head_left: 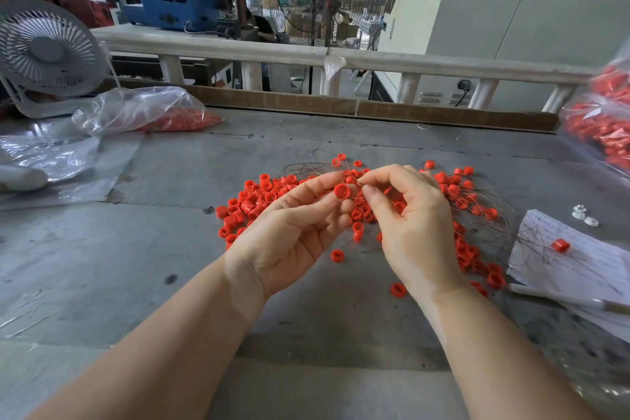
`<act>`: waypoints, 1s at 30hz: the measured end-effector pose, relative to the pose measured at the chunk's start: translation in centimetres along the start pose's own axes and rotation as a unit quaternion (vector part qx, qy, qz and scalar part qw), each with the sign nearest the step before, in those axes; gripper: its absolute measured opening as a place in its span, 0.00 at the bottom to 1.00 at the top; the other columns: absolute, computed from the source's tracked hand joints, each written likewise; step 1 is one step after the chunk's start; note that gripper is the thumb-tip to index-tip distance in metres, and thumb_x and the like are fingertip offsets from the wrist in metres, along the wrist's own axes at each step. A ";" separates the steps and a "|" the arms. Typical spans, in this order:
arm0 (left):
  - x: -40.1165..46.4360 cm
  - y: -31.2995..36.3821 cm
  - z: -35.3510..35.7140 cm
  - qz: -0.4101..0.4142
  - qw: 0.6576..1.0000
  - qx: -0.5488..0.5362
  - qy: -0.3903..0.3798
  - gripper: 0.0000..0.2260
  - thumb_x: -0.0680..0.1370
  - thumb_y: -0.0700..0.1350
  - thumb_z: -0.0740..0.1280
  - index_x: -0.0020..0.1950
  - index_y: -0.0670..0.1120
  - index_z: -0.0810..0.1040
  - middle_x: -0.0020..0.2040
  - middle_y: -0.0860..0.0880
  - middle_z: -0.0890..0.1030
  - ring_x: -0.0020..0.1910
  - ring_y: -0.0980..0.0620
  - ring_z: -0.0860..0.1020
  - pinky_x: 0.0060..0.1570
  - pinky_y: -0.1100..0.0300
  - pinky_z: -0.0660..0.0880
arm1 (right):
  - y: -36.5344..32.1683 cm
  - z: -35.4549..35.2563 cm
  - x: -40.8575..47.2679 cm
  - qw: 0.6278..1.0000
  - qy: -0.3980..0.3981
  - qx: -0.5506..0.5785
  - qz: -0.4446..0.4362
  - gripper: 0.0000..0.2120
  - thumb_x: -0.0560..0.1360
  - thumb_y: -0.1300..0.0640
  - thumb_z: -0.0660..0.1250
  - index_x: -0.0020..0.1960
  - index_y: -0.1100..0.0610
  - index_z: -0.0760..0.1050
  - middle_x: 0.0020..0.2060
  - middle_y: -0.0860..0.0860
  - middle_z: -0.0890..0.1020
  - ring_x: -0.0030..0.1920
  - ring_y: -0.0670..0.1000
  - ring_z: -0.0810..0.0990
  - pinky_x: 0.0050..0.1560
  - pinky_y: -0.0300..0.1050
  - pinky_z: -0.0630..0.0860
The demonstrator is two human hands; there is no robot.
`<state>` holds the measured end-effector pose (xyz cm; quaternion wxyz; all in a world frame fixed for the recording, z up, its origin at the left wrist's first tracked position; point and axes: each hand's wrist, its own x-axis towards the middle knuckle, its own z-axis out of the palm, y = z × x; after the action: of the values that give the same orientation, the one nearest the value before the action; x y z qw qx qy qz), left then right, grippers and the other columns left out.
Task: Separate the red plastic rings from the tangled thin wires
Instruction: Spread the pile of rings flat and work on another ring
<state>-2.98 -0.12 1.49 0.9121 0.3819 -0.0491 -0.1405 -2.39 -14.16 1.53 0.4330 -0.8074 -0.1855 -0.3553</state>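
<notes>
Many red plastic rings (252, 201) lie scattered on the grey table (191, 174), tangled with thin dark wires (308, 165) that spread toward the right. My left hand (289, 232), palm up, pinches one red ring (342, 191) between thumb and fingertips above the pile. My right hand (412, 218) is close beside it, thumb and forefinger pinching a thin wire right next to that ring. Another red ring (399, 206) shows inside the curled fingers of my right hand.
A clear bag of red rings (150, 112) lies at the back left beside a white fan (47, 54). Another full bag (603, 126) sits at the right edge. Papers (572, 259) with a stray ring, a pen (566, 298) and small white parts lie at the right.
</notes>
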 end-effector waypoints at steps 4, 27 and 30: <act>0.1 0.0 0.0 0.003 1.000 -0.001 0.002 0.12 0.66 0.33 0.64 0.42 0.43 0.86 0.35 0.46 0.82 0.34 0.55 0.82 0.37 0.65 0.79 | 0.0 0.0 0.0 1.000 0.000 -0.002 0.000 0.03 0.73 0.62 0.68 0.43 0.56 0.80 0.36 0.43 0.77 0.44 0.51 0.73 0.49 0.54 0.73; -0.1 0.0 0.1 0.017 1.000 0.010 0.000 0.09 0.66 0.34 0.66 0.39 0.44 0.85 0.40 0.46 0.84 0.41 0.53 0.84 0.40 0.64 0.80 | -0.2 0.0 0.0 1.000 0.001 -0.004 0.001 0.04 0.72 0.59 0.66 0.42 0.55 0.79 0.36 0.42 0.76 0.43 0.49 0.72 0.49 0.52 0.72; -0.1 0.0 0.1 0.023 0.999 0.031 0.003 0.10 0.66 0.35 0.66 0.39 0.47 0.85 0.38 0.48 0.84 0.38 0.54 0.83 0.37 0.64 0.80 | -0.3 0.0 0.0 1.000 0.008 -0.005 -0.004 0.04 0.72 0.59 0.66 0.42 0.56 0.80 0.36 0.42 0.76 0.43 0.49 0.73 0.49 0.51 0.72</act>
<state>-3.13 -0.18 1.54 0.9031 0.4090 -0.0591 -0.1169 -2.51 -14.01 1.71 0.4290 -0.8059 -0.1838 -0.3643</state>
